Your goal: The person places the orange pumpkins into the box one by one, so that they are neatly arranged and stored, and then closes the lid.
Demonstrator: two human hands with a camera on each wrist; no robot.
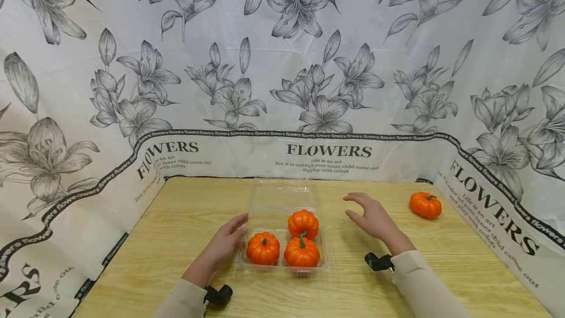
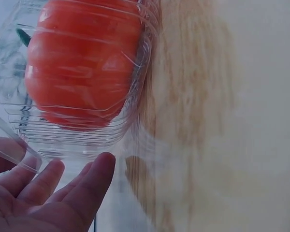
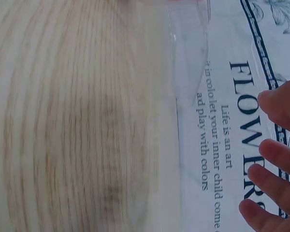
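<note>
A clear plastic clamshell box (image 1: pixel 251 268) lies on the table with its lid (image 1: pixel 282 195) laid back. Inside are three orange toy pumpkins with green stems: one front left (image 1: pixel 263 250), one front right (image 1: pixel 302 255) and one behind that (image 1: pixel 303 222). My left hand (image 1: pixel 225 242) is at the box's left side, its fingers extended along the wall. In the left wrist view, its fingertips (image 2: pixel 104 162) are right at the ribbed plastic and the rim overlaps the thumb. Holding nothing, my right hand (image 1: pixel 372 217) hovers right of the box, fingers spread and relaxed.
Another orange pumpkin (image 1: pixel 425 205) sits alone at the far right of the wooden table (image 1: pixel 194 210). White flower-printed cloth (image 1: pixel 238 156) surrounds the table at the back and both sides. A small black device is worn at each wrist.
</note>
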